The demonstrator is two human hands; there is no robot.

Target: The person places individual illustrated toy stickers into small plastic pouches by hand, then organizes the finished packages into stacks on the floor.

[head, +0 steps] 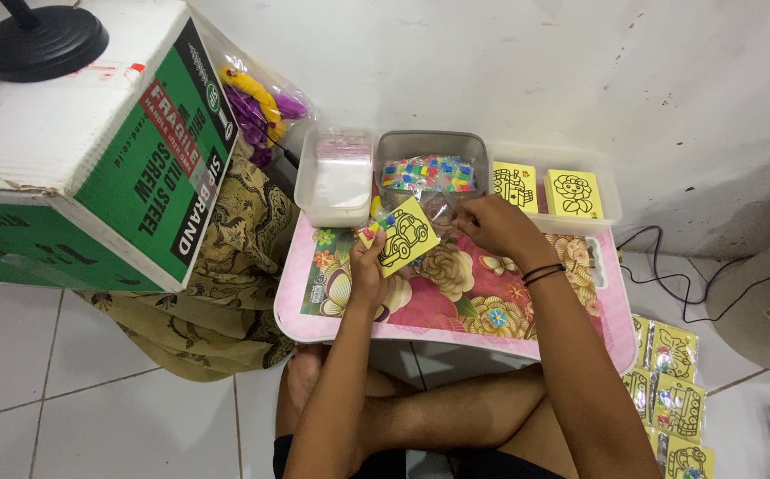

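My left hand (pixel 369 266) holds a yellow card with a black car outline (pixel 405 236), together with a small strip of coloured bits at its upper left corner. My right hand (pixel 493 226) is closed on the crinkled edge of a clear plastic bag (pixel 436 206) just right of the card. Both hands hover over a small pink tray table with a flower pattern (pixel 456 306). Behind them stands a clear tub of small coloured packets (pixel 429 168).
A clear tub of small clear bags (pixel 339 177) sits at the back left; a tray with two stacks of yellow picture cards (pixel 546 189) at the back right. Bagged yellow cards (pixel 668 390) lie on the floor at right. A large cardboard box (pixel 83 142) stands left.
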